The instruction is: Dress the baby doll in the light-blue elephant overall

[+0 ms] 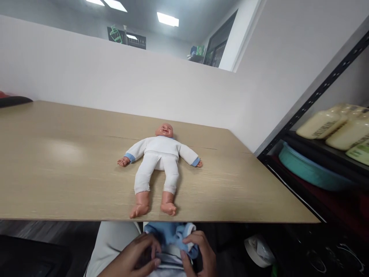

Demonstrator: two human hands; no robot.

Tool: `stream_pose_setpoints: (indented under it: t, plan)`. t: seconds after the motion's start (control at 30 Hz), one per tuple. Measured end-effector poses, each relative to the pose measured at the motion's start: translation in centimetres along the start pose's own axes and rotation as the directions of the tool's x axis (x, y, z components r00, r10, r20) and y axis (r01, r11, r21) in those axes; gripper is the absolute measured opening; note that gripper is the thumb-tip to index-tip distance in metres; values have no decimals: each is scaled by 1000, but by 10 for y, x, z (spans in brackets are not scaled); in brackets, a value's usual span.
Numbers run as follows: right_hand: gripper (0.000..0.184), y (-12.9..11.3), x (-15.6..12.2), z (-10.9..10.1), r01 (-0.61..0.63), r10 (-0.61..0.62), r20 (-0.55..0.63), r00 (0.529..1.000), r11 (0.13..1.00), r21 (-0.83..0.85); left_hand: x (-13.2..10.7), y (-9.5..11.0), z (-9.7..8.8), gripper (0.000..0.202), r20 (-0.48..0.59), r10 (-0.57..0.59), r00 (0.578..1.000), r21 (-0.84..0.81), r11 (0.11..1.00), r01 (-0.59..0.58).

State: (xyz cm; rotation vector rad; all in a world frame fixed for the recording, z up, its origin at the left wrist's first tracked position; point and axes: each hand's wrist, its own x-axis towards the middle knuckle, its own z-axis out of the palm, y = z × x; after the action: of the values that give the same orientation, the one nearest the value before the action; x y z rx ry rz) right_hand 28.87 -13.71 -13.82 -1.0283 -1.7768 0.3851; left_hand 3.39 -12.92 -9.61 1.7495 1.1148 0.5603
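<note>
A small blue and white cloth garment [170,234] lies bunched over my lap, below the table's front edge. My left hand [138,254] is closed on its left side, with the thumb against a grey-white fold. On the other side, my right hand [201,252] pinches a blue part with white edging between thumb and fingers. Above them on the table [72,181], a baby doll [161,154] lies on its back in a white top with blue cuffs and white trousers. Its feet are bare and point toward me. Neither hand touches the doll.
At the right stands a dark metal shelf holding cream-coloured bottles [323,123] and a teal basin [311,167]. A white bin [258,250] with a bag in it sits low at the right. Behind the table rises a white wall [129,77] with a window.
</note>
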Motion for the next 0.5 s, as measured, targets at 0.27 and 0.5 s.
stream_pose_setpoints:
  t: [0.27,0.5]
  plan:
    - [19,-35,7,-25,101,-106,-271,957,994,-31,21,-17,39,77,-204,111,973,99,991,-92]
    - [11,-63,42,-64,158,-197,-381,903,978,-133,-2,12,24,26,-306,173,936,43,985,-168]
